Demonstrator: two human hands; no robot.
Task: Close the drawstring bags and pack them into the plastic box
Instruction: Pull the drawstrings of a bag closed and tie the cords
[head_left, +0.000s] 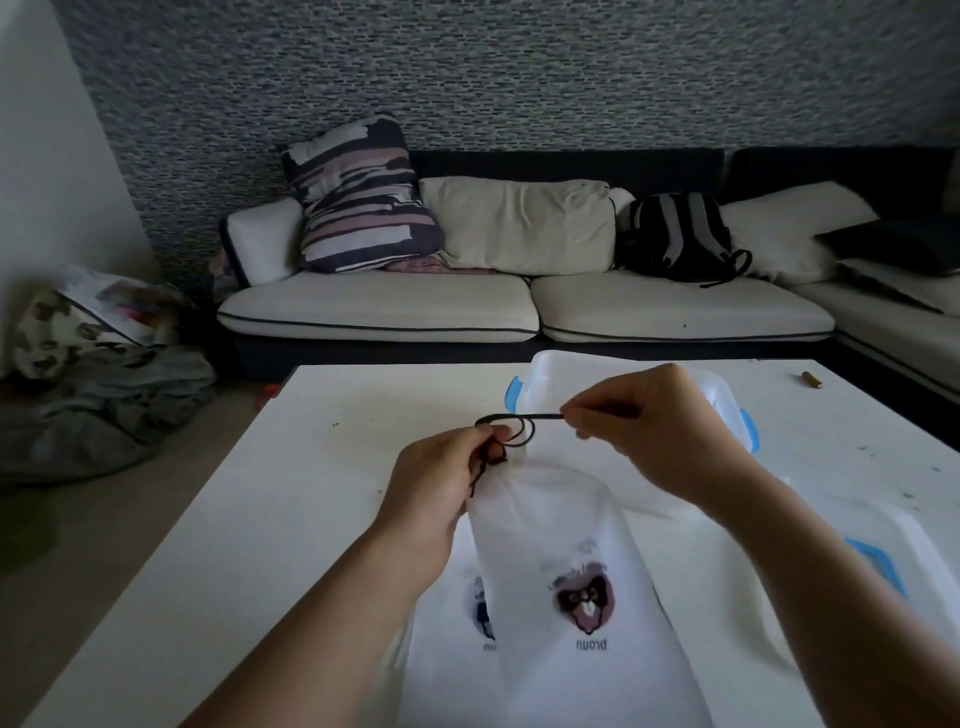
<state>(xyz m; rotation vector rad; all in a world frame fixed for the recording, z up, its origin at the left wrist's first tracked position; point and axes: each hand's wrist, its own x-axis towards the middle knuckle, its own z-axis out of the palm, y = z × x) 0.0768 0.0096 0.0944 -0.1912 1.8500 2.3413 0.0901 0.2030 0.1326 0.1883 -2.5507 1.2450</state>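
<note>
A white drawstring bag (566, 551) with a brown animal print lies on the white table (270, 499), its gathered neck pointing away from me. My left hand (441, 488) pinches the bunched neck and a loop of the black drawstring (519, 423). My right hand (644, 431) pinches the cord's other end and holds it taut to the right. A second white bag (462, 623) with a dark print lies under the first. The clear plastic box (722, 400) with blue clips stands just behind my hands.
The box's lid (883, 551) with a blue clip lies at the right by my right forearm. A small brown object (811, 380) sits at the table's far right. Beyond the table stands a sofa (519, 306) with cushions and a backpack; clothes are piled on the floor at left.
</note>
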